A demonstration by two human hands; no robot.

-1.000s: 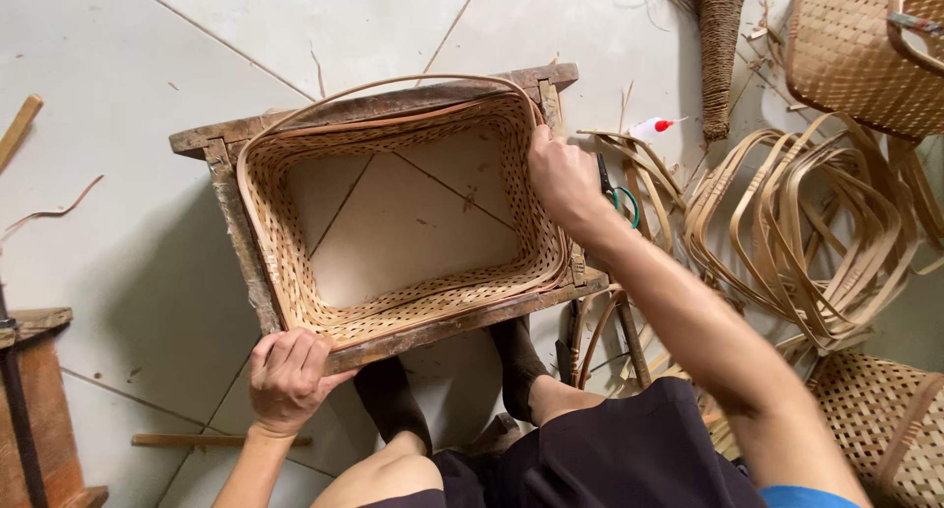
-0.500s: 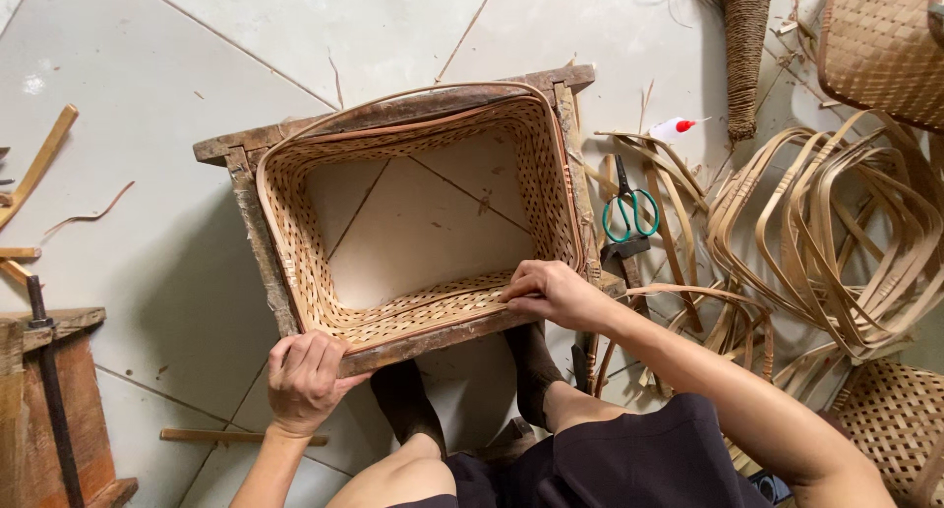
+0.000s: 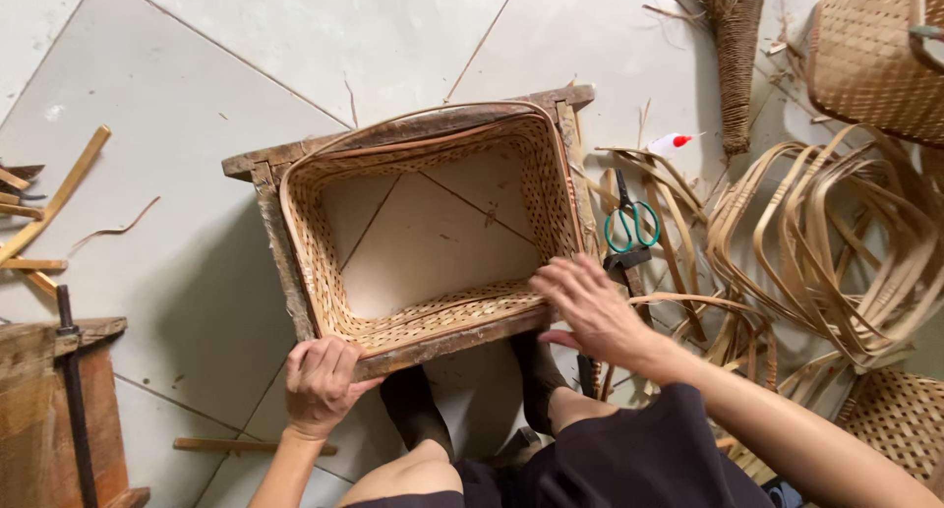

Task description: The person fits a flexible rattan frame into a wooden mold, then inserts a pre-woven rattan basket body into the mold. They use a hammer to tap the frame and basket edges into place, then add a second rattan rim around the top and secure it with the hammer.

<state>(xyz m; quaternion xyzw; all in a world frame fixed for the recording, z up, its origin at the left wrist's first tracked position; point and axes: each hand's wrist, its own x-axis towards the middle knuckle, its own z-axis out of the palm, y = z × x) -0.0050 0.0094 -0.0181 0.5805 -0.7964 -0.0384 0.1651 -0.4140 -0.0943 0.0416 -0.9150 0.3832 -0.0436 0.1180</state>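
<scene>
We sit in a basket-weaving workshop, working low on a tiled floor (image 3: 295,36). A half-woven basket (image 3: 433,311) sits in a worn wooden frame (image 3: 265,164). Bent cane hoops (image 3: 816,233) pile up beside us, finished baskets (image 3: 865,56) lie at the edges, green-handled scissors (image 3: 629,223) rest near them, and wood offcuts (image 3: 49,203) and shavings litter the tiles.

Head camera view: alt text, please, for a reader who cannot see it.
A person's left hand grips the near corner of a wooden frame holding a bottomless woven basket, while the right hand rests on its near right edge; scissors lie beside it.
</scene>
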